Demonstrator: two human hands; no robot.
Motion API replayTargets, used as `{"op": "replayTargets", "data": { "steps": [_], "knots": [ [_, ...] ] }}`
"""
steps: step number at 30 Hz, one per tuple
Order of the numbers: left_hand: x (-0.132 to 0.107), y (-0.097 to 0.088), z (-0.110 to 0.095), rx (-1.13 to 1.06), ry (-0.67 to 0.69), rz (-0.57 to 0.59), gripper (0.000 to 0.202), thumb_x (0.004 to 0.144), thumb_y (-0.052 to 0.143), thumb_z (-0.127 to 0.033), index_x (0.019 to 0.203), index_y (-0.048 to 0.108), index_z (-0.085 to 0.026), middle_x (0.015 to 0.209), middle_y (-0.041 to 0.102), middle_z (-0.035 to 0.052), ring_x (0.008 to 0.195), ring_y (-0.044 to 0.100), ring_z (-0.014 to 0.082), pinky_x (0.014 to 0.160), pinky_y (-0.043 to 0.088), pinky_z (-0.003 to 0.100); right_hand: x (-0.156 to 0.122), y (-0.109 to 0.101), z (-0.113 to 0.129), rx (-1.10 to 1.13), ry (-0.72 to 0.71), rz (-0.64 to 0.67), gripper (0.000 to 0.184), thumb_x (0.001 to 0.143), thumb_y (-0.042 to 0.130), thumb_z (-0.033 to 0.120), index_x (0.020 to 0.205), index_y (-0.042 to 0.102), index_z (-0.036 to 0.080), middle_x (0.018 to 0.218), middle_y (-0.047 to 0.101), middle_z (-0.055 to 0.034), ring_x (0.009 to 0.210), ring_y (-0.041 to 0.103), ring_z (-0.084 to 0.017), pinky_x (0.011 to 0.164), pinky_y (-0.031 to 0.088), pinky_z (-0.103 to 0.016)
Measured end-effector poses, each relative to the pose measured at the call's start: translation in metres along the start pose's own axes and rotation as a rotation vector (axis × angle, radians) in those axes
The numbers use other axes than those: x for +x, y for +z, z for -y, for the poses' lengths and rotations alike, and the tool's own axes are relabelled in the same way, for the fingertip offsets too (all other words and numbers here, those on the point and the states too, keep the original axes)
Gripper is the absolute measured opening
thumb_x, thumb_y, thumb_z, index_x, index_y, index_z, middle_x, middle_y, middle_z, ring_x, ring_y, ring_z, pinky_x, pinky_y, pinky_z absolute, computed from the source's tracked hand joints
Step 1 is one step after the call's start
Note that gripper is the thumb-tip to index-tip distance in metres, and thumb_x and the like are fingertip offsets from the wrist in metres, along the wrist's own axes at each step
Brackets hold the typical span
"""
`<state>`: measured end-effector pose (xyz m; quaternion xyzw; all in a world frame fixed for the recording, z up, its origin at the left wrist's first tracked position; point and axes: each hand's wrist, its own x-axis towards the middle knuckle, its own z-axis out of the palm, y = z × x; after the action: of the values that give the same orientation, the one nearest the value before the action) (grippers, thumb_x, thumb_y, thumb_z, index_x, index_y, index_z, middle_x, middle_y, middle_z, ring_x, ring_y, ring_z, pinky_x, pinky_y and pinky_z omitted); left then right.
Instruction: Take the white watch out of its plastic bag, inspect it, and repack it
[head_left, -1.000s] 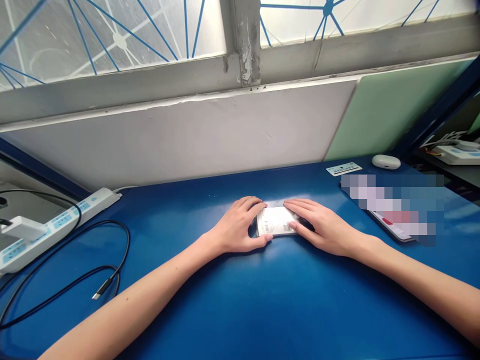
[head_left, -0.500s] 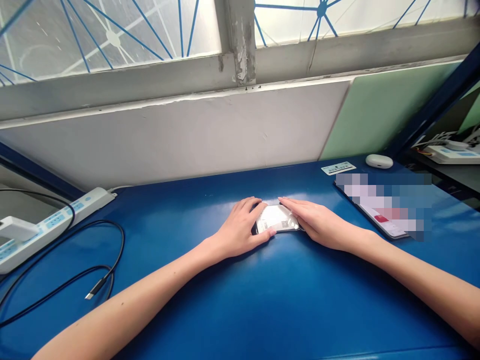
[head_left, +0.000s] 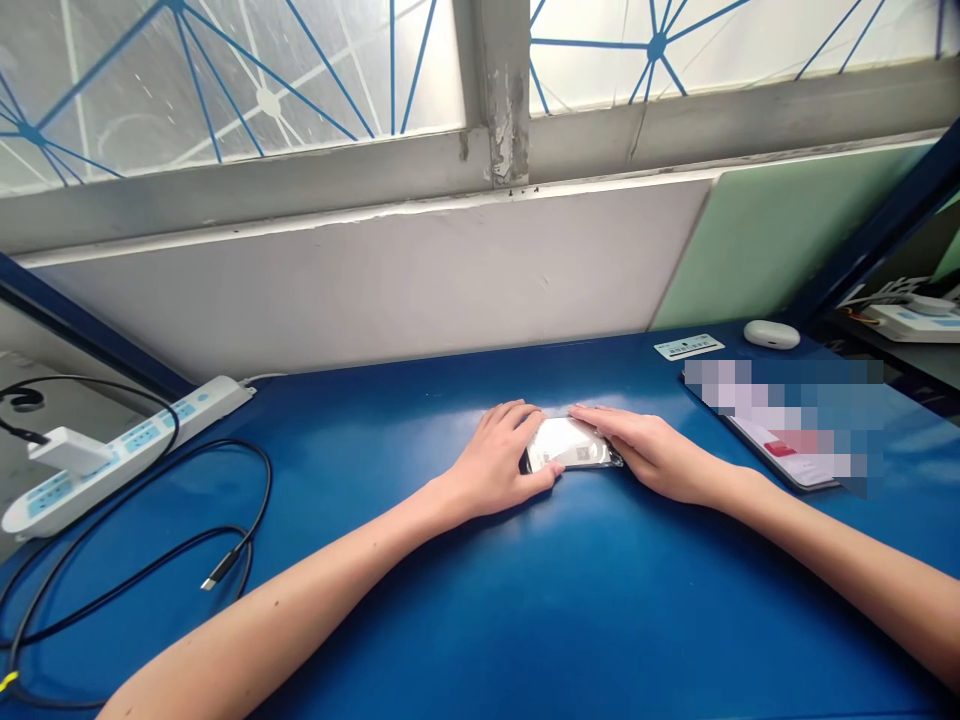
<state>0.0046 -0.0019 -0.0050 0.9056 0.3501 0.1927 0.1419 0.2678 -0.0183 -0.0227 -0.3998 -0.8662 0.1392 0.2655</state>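
A flat white packet (head_left: 566,436) in shiny clear wrap lies on the blue table (head_left: 480,610), with a small square code printed near its right side. My left hand (head_left: 491,460) grips its left end, fingers over the far side and thumb against the near edge. At the opposite end, my right hand (head_left: 664,458) rests with straight fingers lying over the far right corner; its thumb is hidden. The near right corner of the wrap shows just below those fingers.
To the right lie a phone (head_left: 806,473) with a blurred-out screen, a white card (head_left: 688,347) and a white earbud case (head_left: 772,334). A power strip (head_left: 142,440) with a plugged-in white charger (head_left: 71,450) and a looped black cable (head_left: 262,500) occupy the left.
The whole view has shifted slightly, so everything appears a little further right and lower. Both hands keep nearly the same hold on the packet.
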Motion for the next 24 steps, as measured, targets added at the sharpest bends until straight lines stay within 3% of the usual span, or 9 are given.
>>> {"op": "replayTargets", "data": {
  "steps": [7, 16, 24],
  "knots": [
    [0.0016, -0.0016, -0.0027, -0.014, 0.000, -0.004, 0.041, 0.089, 0.063, -0.041, 0.123, 0.058, -0.018, 0.132, 0.061, 0.0140, 0.132, 0.050, 0.0338, 0.112, 0.040, 0.052, 0.0028, -0.0011, 0.0024, 0.076, 0.011, -0.002, 0.048, 0.099, 0.038, 0.014, 0.142, 0.057, 0.024, 0.141, 0.064, -0.0080, 0.129, 0.061, -0.026, 0.108, 0.051, -0.046],
    [0.0015, -0.0044, -0.0055, -0.004, 0.006, 0.014, 0.037, 0.089, 0.063, -0.038, 0.120, 0.056, -0.019, 0.125, 0.061, 0.0129, 0.123, 0.054, 0.0318, 0.107, 0.043, 0.049, 0.0034, -0.0001, 0.0003, 0.129, 0.037, 0.019, 0.054, 0.095, 0.041, 0.008, 0.143, 0.057, 0.028, 0.144, 0.061, -0.0027, 0.135, 0.054, -0.025, 0.113, 0.045, -0.047],
    [0.0023, -0.0069, -0.0072, 0.018, 0.006, 0.026, 0.037, 0.090, 0.063, -0.036, 0.120, 0.056, -0.016, 0.122, 0.062, 0.0131, 0.114, 0.055, 0.0303, 0.103, 0.045, 0.047, 0.0030, 0.0000, 0.0035, 0.134, 0.053, 0.002, 0.047, 0.100, 0.039, 0.015, 0.141, 0.058, 0.025, 0.143, 0.062, -0.0063, 0.133, 0.056, -0.026, 0.112, 0.047, -0.046]
  ]
}}
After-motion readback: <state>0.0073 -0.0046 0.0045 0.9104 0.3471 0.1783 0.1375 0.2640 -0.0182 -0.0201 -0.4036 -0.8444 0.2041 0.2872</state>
